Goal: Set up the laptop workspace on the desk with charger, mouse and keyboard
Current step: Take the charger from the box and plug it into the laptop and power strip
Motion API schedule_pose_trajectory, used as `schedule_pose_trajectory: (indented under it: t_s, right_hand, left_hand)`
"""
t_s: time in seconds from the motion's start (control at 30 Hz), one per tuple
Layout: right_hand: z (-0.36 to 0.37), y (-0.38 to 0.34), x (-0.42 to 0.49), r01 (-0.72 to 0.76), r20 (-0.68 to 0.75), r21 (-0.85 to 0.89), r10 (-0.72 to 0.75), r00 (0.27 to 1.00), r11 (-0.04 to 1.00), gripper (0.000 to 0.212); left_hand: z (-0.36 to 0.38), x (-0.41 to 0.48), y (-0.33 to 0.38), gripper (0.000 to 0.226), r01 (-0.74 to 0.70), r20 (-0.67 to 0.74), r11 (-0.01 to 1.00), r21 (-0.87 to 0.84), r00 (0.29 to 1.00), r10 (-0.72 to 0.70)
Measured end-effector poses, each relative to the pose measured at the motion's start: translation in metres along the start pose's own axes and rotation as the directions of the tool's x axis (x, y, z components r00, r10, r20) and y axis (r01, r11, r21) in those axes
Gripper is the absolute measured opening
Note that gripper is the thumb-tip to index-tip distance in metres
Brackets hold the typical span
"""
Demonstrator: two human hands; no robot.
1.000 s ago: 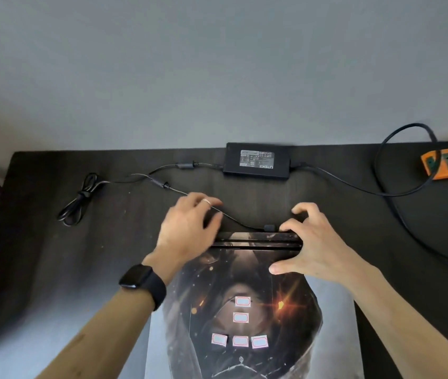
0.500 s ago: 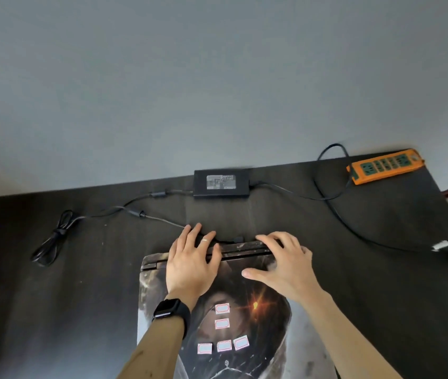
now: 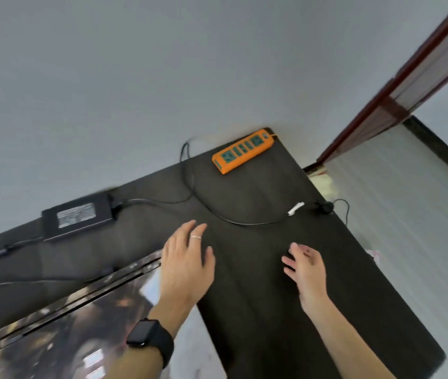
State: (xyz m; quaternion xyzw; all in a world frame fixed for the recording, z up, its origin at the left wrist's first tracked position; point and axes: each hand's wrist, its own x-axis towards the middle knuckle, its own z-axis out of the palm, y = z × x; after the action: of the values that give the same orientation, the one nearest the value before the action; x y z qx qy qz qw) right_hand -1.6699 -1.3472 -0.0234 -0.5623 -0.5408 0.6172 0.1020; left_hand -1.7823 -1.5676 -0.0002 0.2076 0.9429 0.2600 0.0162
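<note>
A dark matte desk (image 3: pixel 272 324) stands against a grey wall. The closed laptop with a dark printed lid (image 3: pixel 53 332) lies at lower left, with the black rectangular charger brick (image 3: pixel 76 216) above it and an orange power strip (image 3: pixel 243 150) at upper centre. The left hand (image 3: pixel 187 265), fingers straight and empty, is over the laptop's corner. The right hand (image 3: pixel 306 269), fingers loosely spread, holds nothing.

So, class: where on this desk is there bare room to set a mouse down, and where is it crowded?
Biggest bare patch: the desk between the laptop and the right edge, nearer than the right hand. A smaller one lies between the power strip and the charger cable. Crowded: back left, where cords run between charger brick and laptop.
</note>
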Motion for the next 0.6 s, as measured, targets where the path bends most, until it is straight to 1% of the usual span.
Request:
schedule_pose_trajectory:
  t_s: [0.1, 0.17, 0.23, 0.33, 0.37, 0.47, 0.53, 0.6]
  right_hand:
    - [-0.045, -0.024, 0.051, -0.017, -0.063, 0.029, 0.019, 0.998, 0.999, 0.039]
    - [-0.058, -0.038, 0.074, -0.011, -0.049, 0.050, 0.013, 0.999, 0.999, 0.038]
    - [-0.072, -0.048, 0.095, -0.032, -0.020, 0.073, 0.033, 0.999, 0.997, 0.035]
    - [-0.074, -0.056, 0.103, -0.034, 0.040, 0.073, 0.031, 0.999, 0.997, 0.027]
    - [-0.076, -0.057, 0.106, -0.037, 0.059, 0.077, 0.033, 0.998, 0.996, 0.026]
    - [-0.078, -0.057, 0.108, -0.016, 0.114, 0.039, 0.011, 0.993, 0.999, 0.024]
    - [-0.083, -0.057, 0.111, -0.012, 0.140, 0.041, 0.006, 0.990, 0.999, 0.024]
    - [-0.086, -0.055, 0.114, -0.002, 0.150, 0.019, -0.001, 0.989, 1.000, 0.024]
  left_hand:
    - [0.032, 0.030, 0.082, 0.047, -0.164, 0.053, 0.985, -0.053, 0.985, 0.167]
    - [0.051, 0.052, 0.126, 0.049, -0.246, 0.109, 0.968, -0.056, 0.962, 0.251]
    - [0.078, 0.076, 0.172, 0.053, -0.312, 0.201, 0.950, -0.031, 0.929, 0.311]
    - [0.108, 0.104, 0.209, 0.057, -0.337, 0.323, 0.941, 0.000, 0.891, 0.319]
    - [0.122, 0.114, 0.219, 0.057, -0.348, 0.361, 0.937, 0.011, 0.876, 0.321]
    - [0.152, 0.133, 0.232, 0.049, -0.331, 0.491, 0.943, 0.043, 0.828, 0.269]
    - [0.164, 0.138, 0.233, 0.043, -0.260, 0.553, 0.965, 0.033, 0.809, 0.199]
    - [0.167, 0.140, 0.229, 0.039, -0.152, 0.563, 0.988, -0.018, 0.815, 0.135]
